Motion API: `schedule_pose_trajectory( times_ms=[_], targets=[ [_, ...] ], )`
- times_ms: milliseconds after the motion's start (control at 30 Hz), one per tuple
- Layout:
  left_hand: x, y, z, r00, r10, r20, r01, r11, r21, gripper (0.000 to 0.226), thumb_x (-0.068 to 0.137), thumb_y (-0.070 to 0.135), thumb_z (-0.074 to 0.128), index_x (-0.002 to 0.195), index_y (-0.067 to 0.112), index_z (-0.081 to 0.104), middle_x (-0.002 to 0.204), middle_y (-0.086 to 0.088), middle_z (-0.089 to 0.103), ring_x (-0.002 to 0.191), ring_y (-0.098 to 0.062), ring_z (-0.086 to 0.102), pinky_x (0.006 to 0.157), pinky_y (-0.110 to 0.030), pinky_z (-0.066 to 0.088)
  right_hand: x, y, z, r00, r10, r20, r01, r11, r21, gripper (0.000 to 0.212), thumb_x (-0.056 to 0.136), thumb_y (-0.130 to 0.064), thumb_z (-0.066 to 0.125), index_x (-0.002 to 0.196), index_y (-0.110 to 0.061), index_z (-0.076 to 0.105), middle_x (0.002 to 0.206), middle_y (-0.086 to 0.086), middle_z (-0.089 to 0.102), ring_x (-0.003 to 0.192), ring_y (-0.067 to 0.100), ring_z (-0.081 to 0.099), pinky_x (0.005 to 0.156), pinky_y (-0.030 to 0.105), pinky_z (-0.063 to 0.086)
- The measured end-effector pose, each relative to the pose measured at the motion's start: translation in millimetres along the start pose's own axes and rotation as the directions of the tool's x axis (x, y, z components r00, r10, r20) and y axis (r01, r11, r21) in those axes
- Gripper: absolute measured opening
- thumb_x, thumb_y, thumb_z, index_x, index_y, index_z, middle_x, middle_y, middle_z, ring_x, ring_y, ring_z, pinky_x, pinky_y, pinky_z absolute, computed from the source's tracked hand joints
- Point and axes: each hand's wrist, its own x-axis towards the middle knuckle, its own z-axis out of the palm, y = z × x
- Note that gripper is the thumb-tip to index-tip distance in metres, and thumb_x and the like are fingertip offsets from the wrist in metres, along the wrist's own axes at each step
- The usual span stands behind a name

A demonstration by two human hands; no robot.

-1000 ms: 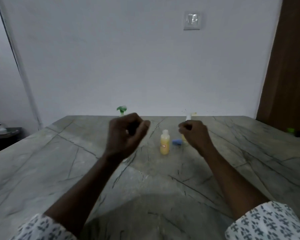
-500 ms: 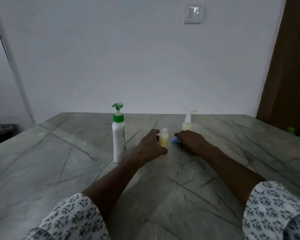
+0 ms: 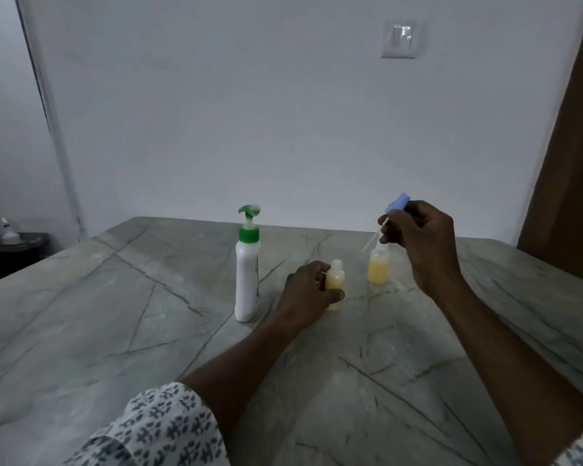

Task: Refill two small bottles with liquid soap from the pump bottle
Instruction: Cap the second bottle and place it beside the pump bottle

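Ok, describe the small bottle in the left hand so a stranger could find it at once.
On the grey marble table, look just right of the tall white pump bottle. The small yellow-filled bottle there is gripped by the left hand, nearer the person than its neighbour farther right.

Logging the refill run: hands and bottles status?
Left hand grips near small bottle, upright on table. Right hand holds blue cap aloft. Pump bottle stands free, nothing blocking.
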Motion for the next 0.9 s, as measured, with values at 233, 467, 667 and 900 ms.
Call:
schedule_pose_trajectory(
  times_ms=[233,467,667,900],
  targets=[
    [2,-3,3,0.999,-0.008,-0.035,0.008,1.0,-0.012,0.045,0.076,0.024,0.085,0.116,0.011,0.069,0.109,-0.005,0.074,0.098,-0.022,0.069,0.092,-0.043,0.055,-8,11,23,0.995,0.003,0.098,-0.007,0.999,0.037,0.013,0.091,-0.004,0.061,0.094,0.008,0.065,0.082,0.022,0.067,0.063,0.027,0.064,0.069,0.037,0.059],
    [4,-6,3,0.999,-0.017,-0.034,0.016,0.999,-0.036,0.047,0.076,0.023,0.086,0.118,0.01,0.068,0.111,-0.007,0.073,0.099,-0.022,0.069,0.093,-0.044,0.055,-9,24,28,0.988,0.013,0.153,0.008,0.991,-0.136,0.013,0.089,-0.01,0.063,0.092,0.002,0.067,0.078,0.019,0.07,0.062,0.027,0.068,0.071,0.044,0.06],
    [5,-5,2,0.999,-0.015,-0.03,0.015,1.0,-0.024,0.043,0.077,0.024,0.085,0.114,0.009,0.068,0.108,-0.008,0.073,0.098,-0.024,0.068,0.091,-0.043,0.055,-16,40,31,0.969,0.087,0.23,0.007,0.925,-0.379,0.012,0.085,-0.023,0.071,0.091,-0.013,0.073,0.069,-0.002,0.067,0.055,0.009,0.056,0.06,0.031,0.048],
    [5,-7,2,0.999,-0.02,-0.025,0.019,0.999,-0.037,0.041,0.076,0.024,0.086,0.11,0.009,0.07,0.105,-0.007,0.073,0.096,-0.023,0.069,0.09,-0.044,0.056,-18,47,28,0.943,0.16,0.291,-0.035,0.919,-0.394,0.026,0.085,-0.02,0.071,0.109,-0.011,0.074,0.084,-0.008,0.069,0.064,-0.002,0.06,0.066,0.023,0.043]
  ],
)
